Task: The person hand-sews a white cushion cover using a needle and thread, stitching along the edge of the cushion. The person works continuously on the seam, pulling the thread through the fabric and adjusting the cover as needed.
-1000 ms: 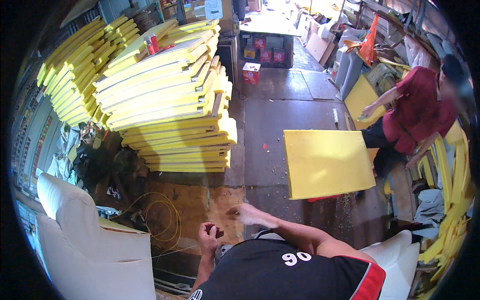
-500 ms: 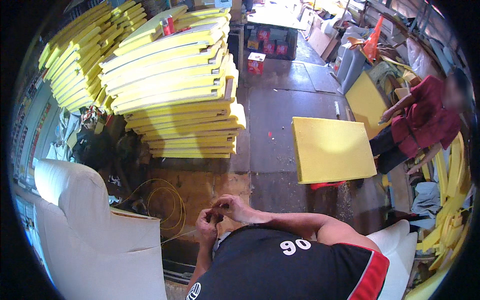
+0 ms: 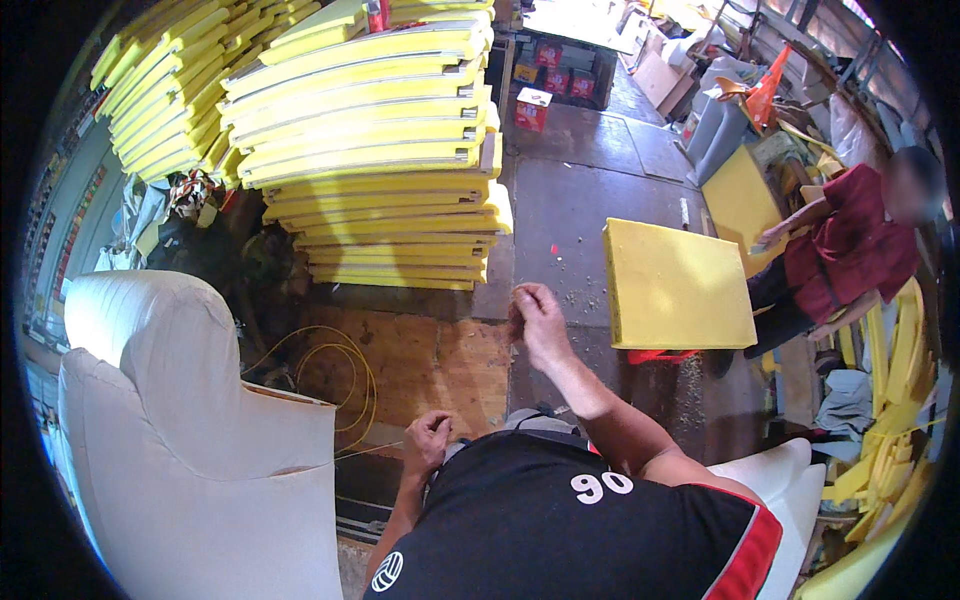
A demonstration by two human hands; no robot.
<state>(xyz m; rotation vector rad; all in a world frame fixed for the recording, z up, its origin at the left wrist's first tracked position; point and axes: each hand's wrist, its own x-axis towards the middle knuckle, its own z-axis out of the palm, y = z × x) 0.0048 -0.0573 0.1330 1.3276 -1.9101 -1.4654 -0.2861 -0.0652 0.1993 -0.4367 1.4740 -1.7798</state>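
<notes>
My left hand is low in front of my torso, its fingers curled together in a pinch. A thin pale line runs from the floor side toward this hand; whether it is held cannot be told. My right hand is raised ahead and to the right, over the floor, with the fingers bent together. Anything in either grip is too small or hidden to name. Left of my left hand stands a large pale upholstered seat piece with a rounded top and a slit in its cover.
Yellow foam pads are stacked high ahead. A thick yellow foam slab rests on something red, near a person in a dark red shirt. A coiled yellow hose lies on the wooden floor. Foam strips pile up at right.
My hands were together in front of me. The right has moved away, forward and right, while the left stays low. The view has shifted slightly.
</notes>
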